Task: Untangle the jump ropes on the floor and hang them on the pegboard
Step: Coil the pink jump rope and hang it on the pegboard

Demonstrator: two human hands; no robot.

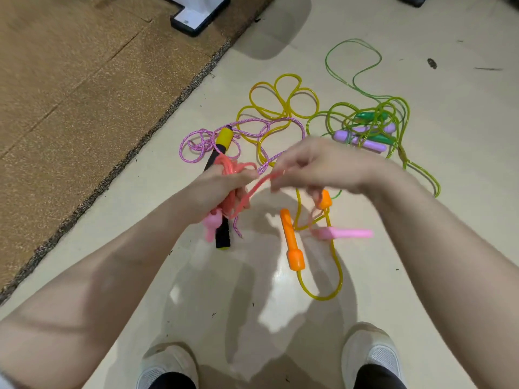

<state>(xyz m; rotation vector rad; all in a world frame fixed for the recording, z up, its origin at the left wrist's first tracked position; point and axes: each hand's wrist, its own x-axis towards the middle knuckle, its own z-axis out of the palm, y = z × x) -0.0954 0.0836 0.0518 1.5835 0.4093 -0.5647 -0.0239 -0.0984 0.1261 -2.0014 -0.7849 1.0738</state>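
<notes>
Left hand (222, 186): fingers curled round a bunched coral-pink jump rope (238, 175), one pink handle (210, 226) hanging below the fist; right hand (314, 167): fingertips pinching a strand of the same rope, its second pink handle (345, 233) dangling blurred beneath. On the pale floor (449, 248): yellow rope with orange handles (292, 240) under the hands, purple braided rope with yellow-and-black handles (223, 141) beside the left hand, green rope tangled over lilac and green handles (365, 136) further right. Brown mat (84, 94) at left; two white shoes (370, 352) at bottom.
</notes>
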